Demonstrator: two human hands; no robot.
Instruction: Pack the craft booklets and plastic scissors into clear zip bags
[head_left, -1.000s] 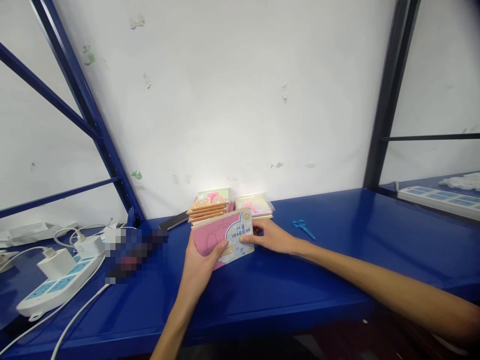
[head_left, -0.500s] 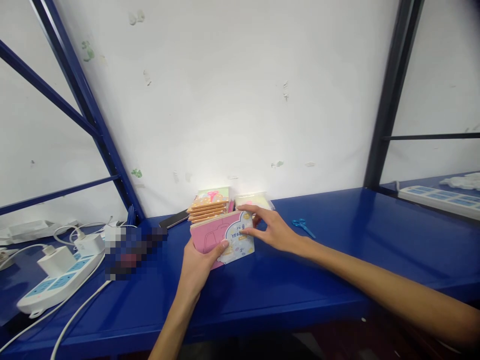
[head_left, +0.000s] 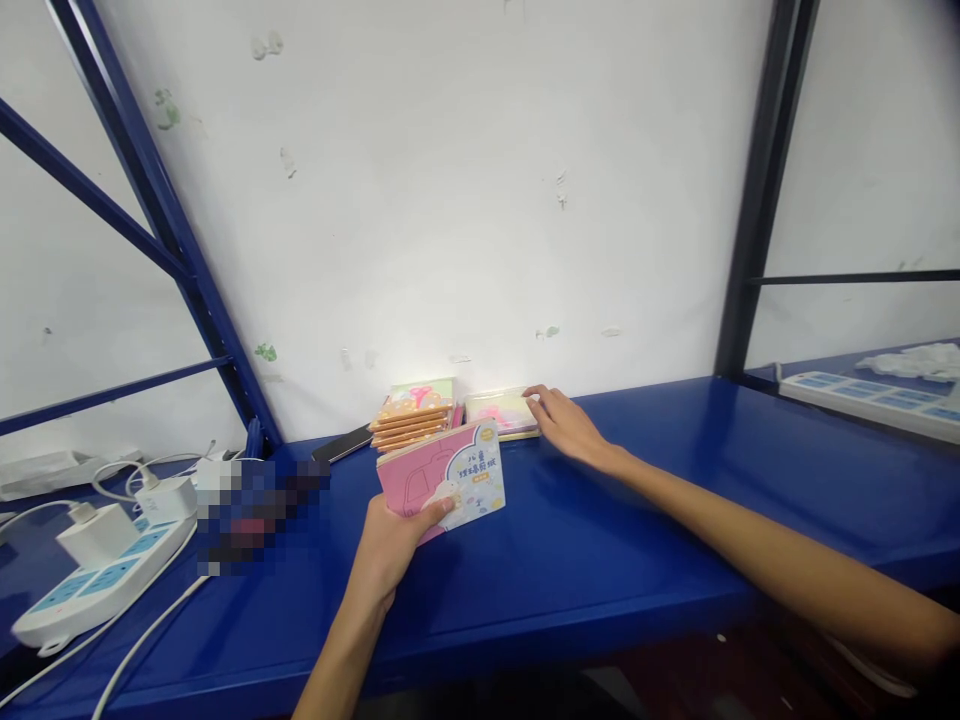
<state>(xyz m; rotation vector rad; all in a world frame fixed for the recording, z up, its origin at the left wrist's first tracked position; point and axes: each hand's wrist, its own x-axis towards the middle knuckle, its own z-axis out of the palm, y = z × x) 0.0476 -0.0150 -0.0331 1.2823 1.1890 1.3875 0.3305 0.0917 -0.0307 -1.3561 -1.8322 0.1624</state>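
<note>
My left hand point(head_left: 401, 535) is closed on a thick booklet point(head_left: 442, 480) and holds it tilted up above the table. Its cover is pink and pale blue with printed characters and a car outline, and the thumb lies across the front. My right hand point(head_left: 568, 425) is at the right edge of a small pile of pale, flat packs point(head_left: 501, 408) by the wall. Its fingers are apart and slightly bent; contact with the pile is unclear. Behind the booklet stands a stack of orange-edged packs point(head_left: 414, 412) with a pink bow picture on top, partly hidden.
The blue table point(head_left: 555, 560) meets a white wall. A black phone-like slab point(head_left: 341, 444) lies left of the stack. Further left are a power strip point(head_left: 112, 580) with plugged-in chargers and white cables. Another power strip point(head_left: 870, 400) lies far right, past the dark frame post point(head_left: 757, 200).
My right hand has let go of the booklet and moved back and right to the pale packs. The blue scissors seen before are now out of sight around my right hand. My left hand keeps the booklet.
</note>
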